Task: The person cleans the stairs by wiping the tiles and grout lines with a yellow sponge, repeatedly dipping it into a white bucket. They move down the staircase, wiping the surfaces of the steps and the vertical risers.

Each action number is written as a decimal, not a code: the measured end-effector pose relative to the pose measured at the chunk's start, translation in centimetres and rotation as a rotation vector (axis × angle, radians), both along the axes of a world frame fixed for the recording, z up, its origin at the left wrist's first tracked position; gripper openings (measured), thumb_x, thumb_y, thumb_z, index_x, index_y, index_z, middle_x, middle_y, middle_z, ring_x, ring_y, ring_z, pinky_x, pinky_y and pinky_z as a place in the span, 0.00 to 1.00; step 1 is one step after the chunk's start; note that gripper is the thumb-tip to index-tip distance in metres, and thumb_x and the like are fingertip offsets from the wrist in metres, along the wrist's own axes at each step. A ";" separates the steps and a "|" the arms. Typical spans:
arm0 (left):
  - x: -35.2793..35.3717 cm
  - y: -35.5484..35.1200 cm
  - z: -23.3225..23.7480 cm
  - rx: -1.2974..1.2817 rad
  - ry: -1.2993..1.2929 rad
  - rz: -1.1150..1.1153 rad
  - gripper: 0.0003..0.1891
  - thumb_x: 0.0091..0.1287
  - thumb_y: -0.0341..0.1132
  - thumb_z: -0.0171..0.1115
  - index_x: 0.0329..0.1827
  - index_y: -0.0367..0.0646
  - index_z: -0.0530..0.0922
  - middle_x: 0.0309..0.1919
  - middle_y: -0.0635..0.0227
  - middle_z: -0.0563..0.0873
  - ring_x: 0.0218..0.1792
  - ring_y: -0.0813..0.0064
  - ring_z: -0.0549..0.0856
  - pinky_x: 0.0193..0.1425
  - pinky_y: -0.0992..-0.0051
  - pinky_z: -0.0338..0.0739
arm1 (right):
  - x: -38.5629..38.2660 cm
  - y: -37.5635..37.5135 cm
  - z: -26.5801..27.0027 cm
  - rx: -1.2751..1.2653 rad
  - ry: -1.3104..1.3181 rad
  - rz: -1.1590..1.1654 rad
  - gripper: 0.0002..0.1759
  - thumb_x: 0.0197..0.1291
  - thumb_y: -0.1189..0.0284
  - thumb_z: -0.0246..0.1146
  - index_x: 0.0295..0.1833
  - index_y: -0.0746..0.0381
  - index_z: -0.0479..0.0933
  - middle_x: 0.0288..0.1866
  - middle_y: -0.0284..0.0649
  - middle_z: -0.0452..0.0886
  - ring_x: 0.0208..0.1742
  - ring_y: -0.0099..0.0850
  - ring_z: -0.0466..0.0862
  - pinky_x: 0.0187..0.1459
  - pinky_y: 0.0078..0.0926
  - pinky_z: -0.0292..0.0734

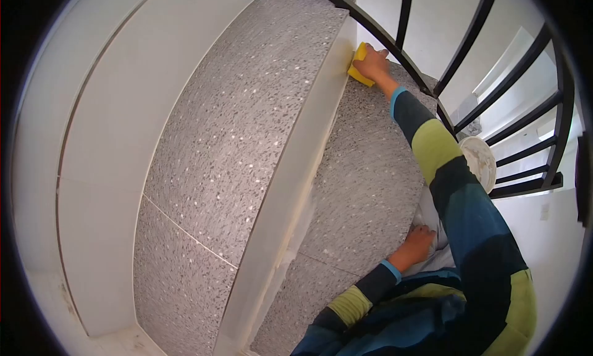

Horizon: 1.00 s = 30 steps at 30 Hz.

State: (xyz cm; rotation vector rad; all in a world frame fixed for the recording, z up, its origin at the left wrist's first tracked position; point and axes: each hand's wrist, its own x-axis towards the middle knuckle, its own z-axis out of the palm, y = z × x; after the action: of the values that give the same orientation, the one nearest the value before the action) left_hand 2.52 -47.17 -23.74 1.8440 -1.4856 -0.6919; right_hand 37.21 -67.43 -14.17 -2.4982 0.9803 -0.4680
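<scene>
My right hand (373,66) reaches to the far end of the lower stair tread and grips a yellow sponge (359,64). The sponge touches the pale riser (309,118) where it meets the speckled grey tread (364,171). Closer to my body, my left hand (419,246) rests with curled fingers against my grey trouser leg (427,211), beside the tread's edge. I see nothing held in it. A whitish smear (302,223) runs along the joint at the foot of the riser.
Black metal railing bars (475,35) curve along the right side. Beyond the tread, partly behind my right arm, stands a whitish round bucket (479,158). The upper speckled tread (228,140) and a white curved wall panel (111,127) lie to the left.
</scene>
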 end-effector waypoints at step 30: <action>0.1 -0.2 0.0 -0.023 0.058 -0.023 0.18 0.50 0.29 0.60 0.47 0.39 0.76 0.44 0.50 0.77 0.49 0.50 0.75 0.57 0.59 0.67 | -6.2 1.6 -0.4 -0.463 -0.009 0.910 0.26 0.43 0.78 0.56 0.54 0.64 0.75 0.60 0.52 0.70 0.60 0.49 0.69 0.63 0.40 0.63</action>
State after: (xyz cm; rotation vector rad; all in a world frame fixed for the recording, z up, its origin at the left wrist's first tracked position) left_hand 2.62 -47.39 -23.77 1.7770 -1.4735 -0.7306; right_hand 30.98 -65.80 -14.57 -2.9762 -0.3682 -0.4190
